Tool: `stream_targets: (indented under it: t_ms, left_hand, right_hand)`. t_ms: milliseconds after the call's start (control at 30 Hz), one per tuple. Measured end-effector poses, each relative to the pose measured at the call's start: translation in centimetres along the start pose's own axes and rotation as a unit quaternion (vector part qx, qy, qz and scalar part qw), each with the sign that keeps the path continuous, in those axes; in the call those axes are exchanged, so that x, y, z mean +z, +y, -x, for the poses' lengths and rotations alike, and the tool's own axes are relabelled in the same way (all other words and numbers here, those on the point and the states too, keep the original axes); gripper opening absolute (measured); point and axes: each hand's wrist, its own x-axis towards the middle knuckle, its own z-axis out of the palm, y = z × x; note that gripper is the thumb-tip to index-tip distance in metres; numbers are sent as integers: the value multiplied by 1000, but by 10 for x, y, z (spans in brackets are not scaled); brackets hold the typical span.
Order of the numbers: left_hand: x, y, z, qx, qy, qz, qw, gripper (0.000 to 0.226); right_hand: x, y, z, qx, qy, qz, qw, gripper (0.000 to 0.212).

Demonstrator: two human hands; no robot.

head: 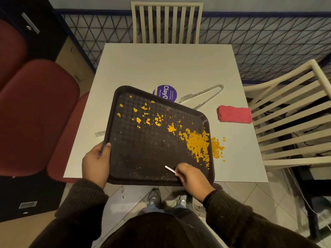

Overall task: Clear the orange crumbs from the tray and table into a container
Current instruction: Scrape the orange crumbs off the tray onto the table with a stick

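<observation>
Orange crumbs point(198, 144) crowd the tray point(143, 154) rim; my left hand point(96, 161) clamps its edge, my right hand point(192, 178) pinches a white strip point(171, 170); more tilt risks spilling them onto the table point(170, 65).

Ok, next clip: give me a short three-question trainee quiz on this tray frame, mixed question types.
1. True or false: all the orange crumbs lie on the tray.
2. Which hand grips the tray's edge? A) left hand B) right hand C) neither
3. Fill in: beyond the tray's far edge lie metal ____.

Key
1. False: a small pile sits on the table just past the tray's right rim.
2. A. The right hand holds a small white strip over the tray.
3. tongs, with a folded red cloth to their right.
</observation>
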Motion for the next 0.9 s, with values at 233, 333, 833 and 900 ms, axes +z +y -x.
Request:
stream_targets:
  t_ms: [233, 333, 833, 900]
  left_hand:
    - [-2, 0, 1, -6, -6, 5, 1000, 32]
    - [-2, 2, 1, 4, -2, 3, 1000, 30]
    - [-10, 13, 0, 32, -17, 66, 997, 42]
    - [-11, 13, 0, 40, -11, 57, 998, 42]
  right_hand:
    - [-12, 38, -15, 180, 97, -9, 979, 12]
    - [-18, 41, -15, 142, 100, -35, 984, 9]
    - [6, 54, 14, -72, 23, 117, 990, 16]
    - [3, 58, 9, 4, 68, 91, 994, 12]
